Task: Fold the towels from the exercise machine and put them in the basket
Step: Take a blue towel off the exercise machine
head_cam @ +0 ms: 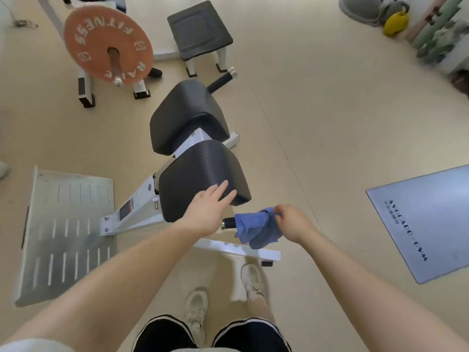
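A blue towel (256,228) hangs bunched over the black handle (228,222) of the exercise machine (200,174), just right of its near black pad. My right hand (291,222) pinches the towel's upper right end. My left hand (208,212) hovers open over the near corner of the pad, fingers spread, holding nothing. No basket is in view.
A grey metal footplate (68,232) lies at the left. An orange weight plate (106,47) on a white rack and a black step stool (199,30) stand beyond. A grey mat (426,222) lies right. A yellow kettlebell (396,22) sits far right. My feet (223,298) stand below the machine's white base bar.
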### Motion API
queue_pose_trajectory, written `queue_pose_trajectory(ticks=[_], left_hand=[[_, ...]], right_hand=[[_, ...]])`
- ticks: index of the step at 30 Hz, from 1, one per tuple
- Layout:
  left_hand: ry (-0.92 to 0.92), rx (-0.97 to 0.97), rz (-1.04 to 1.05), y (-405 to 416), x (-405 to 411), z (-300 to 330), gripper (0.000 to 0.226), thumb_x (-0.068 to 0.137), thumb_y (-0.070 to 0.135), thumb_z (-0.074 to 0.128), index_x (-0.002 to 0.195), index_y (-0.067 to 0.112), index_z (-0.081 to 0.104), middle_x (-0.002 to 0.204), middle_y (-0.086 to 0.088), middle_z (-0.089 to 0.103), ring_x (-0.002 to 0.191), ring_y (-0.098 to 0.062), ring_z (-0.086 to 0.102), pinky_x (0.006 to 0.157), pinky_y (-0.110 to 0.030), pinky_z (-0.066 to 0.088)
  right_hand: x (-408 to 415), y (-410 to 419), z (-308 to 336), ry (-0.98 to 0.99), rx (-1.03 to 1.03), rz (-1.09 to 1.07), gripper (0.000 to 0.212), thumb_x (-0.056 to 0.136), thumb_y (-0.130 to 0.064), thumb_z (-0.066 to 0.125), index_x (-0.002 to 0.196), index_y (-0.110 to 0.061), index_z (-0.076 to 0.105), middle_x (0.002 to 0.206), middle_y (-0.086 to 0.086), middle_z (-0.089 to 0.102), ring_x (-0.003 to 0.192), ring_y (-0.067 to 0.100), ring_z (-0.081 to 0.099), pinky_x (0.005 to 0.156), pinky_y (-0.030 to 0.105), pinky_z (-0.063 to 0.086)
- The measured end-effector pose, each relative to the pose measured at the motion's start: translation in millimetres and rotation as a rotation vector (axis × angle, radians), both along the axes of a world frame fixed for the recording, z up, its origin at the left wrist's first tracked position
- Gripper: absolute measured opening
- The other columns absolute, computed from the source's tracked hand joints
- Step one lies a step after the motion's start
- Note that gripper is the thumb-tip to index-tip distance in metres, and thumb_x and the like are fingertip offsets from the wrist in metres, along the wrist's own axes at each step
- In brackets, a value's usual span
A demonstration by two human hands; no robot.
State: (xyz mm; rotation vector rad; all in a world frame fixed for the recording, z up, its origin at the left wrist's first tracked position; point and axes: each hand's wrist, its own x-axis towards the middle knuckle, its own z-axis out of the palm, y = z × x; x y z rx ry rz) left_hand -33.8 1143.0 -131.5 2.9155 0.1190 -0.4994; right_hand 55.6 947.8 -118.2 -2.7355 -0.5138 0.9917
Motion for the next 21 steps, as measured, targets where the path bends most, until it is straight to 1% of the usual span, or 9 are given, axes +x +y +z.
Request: queue_pose_trajectory(ticks=[1,3,5,8,10,13,17,19,21], left_hand=[[0.014,-0.004,0.056,-3,2,-7,0.072,0.091,0.013,0.044,0.148,0.024,0.002,0.158,-0.006,-0.004,0.143,-0.026,0.009,0.113,-0.036,0.022],[0.032,0.029,0.147,-10,7,-15,0.071,0.093,0.016,0.043,0.148,0.023,-0.001,0.157,-0.008,-0.003,0.143,-0.027,0.010,0.112,-0.035,0.023],[0.055,0.066,0.155,-17,10,-25,0.067,0.096,0.021,0.039,0.149,0.019,-0.002,0.157,-0.008,-0.001,0.143,-0.028,0.009,0.113,-0.035,0.024],[0.087,0.123,0.215,-22,16,-34,0.061,0.097,0.027,0.034,0.149,0.015,0.002,0.158,-0.005,-0.001,0.143,-0.030,0.007,0.112,-0.038,0.027],[0.108,0.124,0.253,-27,23,-35,0.060,0.097,0.027,0.034,0.148,0.015,0.005,0.158,-0.004,-0.001,0.143,-0.030,0.005,0.110,-0.039,0.029],[0.164,0.078,0.389,-43,22,-30,0.066,0.094,0.016,0.039,0.148,0.021,0.002,0.157,-0.001,-0.011,0.143,-0.029,-0.002,0.113,-0.039,0.021],[0.152,-0.087,0.502,-49,24,-18,0.063,0.094,0.010,0.037,0.148,0.019,0.006,0.157,0.000,-0.010,0.145,-0.025,-0.008,0.118,-0.036,0.012],[0.054,-0.290,0.664,-53,25,-9,0.057,0.096,0.013,0.038,0.148,0.016,0.014,0.158,-0.001,0.004,0.145,-0.021,0.005,0.118,-0.032,0.014],[-0.082,-0.599,0.919,-59,19,4,0.051,0.098,0.018,0.038,0.146,0.016,0.021,0.155,-0.001,0.020,0.141,-0.016,0.022,0.114,-0.028,0.022]], right_hand=[[14,1,-8,0.000,-0.023,0.041,0.027,0.095,-0.011,0.032,0.106,-0.014,0.056,0.110,0.012,0.053,0.099,0.030,0.052,0.078,0.032,0.046],[37,4,-22,0.005,-0.100,0.174,0.039,0.095,-0.015,0.033,0.132,-0.014,0.045,0.135,0.011,0.045,0.122,0.032,0.045,0.097,0.037,0.043],[48,4,-35,0.004,-0.204,0.401,0.042,0.094,-0.016,0.039,0.136,-0.015,0.039,0.139,0.008,0.040,0.127,0.029,0.041,0.101,0.037,0.039],[60,1,-53,-0.011,-0.304,0.769,0.057,0.091,-0.018,0.050,0.142,-0.011,0.024,0.136,0.009,0.042,0.125,0.029,0.042,0.096,0.037,0.039],[74,2,-58,0.044,-0.316,0.853,0.059,0.093,-0.020,0.047,0.143,-0.006,0.019,0.135,0.014,0.044,0.123,0.031,0.045,0.095,0.036,0.039],[82,9,-54,0.096,-0.300,0.897,0.048,0.092,-0.017,0.050,0.136,-0.006,0.032,0.133,0.015,0.045,0.123,0.030,0.046,0.096,0.034,0.039],[80,16,-39,0.214,-0.220,0.826,0.032,0.095,-0.013,0.041,0.126,-0.006,0.046,0.126,0.017,0.053,0.114,0.032,0.053,0.093,0.037,0.044],[80,24,-25,0.269,-0.120,0.805,0.027,0.092,-0.015,0.048,0.116,-0.007,0.055,0.118,0.015,0.060,0.107,0.030,0.057,0.088,0.034,0.045],[76,39,-2,0.362,-0.021,0.762,0.025,0.089,-0.017,0.054,0.112,-0.007,0.058,0.108,0.012,0.062,0.098,0.026,0.060,0.080,0.028,0.046]])
